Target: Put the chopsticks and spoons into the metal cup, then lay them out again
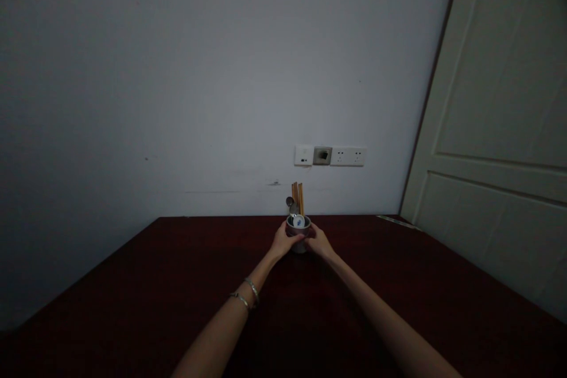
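Note:
Both my hands are wrapped round a grey utensil holder point(300, 247) in the middle of the dark red table. My left hand point(284, 241) grips its left side, the thumb across the front. On the right side my right hand point(319, 243) does the same, fingers curled behind the rim. Several wooden chopsticks point(301, 198) stand up out of the holder. Metal spoons point(290, 201) lean beside them on the left. A white ceramic spoon point(299, 221) with a blue pattern rests at the front of the opening. The holder's base is dim, so I cannot tell whether it touches the table.
The dark red table point(177, 283) reaches back to a grey-white wall point(199, 71). Wall sockets point(348, 156) sit above the table's back edge, right of the holder. A pale panelled door point(500, 130) stands on the right. A thin strip point(397, 222) lies at the back right edge.

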`<state>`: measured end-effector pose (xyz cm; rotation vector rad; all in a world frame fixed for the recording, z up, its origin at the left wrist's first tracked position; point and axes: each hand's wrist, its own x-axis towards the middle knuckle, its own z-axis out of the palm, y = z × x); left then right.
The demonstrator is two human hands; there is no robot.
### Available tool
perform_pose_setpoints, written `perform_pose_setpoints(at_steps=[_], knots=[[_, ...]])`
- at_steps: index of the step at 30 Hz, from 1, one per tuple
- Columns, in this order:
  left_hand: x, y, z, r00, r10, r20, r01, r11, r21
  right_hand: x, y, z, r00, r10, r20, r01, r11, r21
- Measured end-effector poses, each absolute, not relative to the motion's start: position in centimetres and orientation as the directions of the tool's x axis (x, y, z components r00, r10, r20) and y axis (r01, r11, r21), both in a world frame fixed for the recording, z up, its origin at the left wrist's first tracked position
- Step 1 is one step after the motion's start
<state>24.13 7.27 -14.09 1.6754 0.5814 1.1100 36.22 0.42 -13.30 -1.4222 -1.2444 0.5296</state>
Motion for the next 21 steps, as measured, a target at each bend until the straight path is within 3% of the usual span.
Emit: perform_pose_setpoints(at_steps=[9, 21], knots=[[18.3, 6.6, -12.0, 0.413, 0.814, 0.409, -0.137, -0.388, 0.911, 31.1, 0.9, -11.7, 0.263, 0.900, 0.348, 0.374, 0.238, -0.896], [1.3, 6.7, -10.7, 0.285, 0.885, 0.367, -0.007, -0.381, 0.924, 16.0, 4.0, -11.6, 0.052, 0.936, 0.347, 0.312, 0.315, -0.896]])
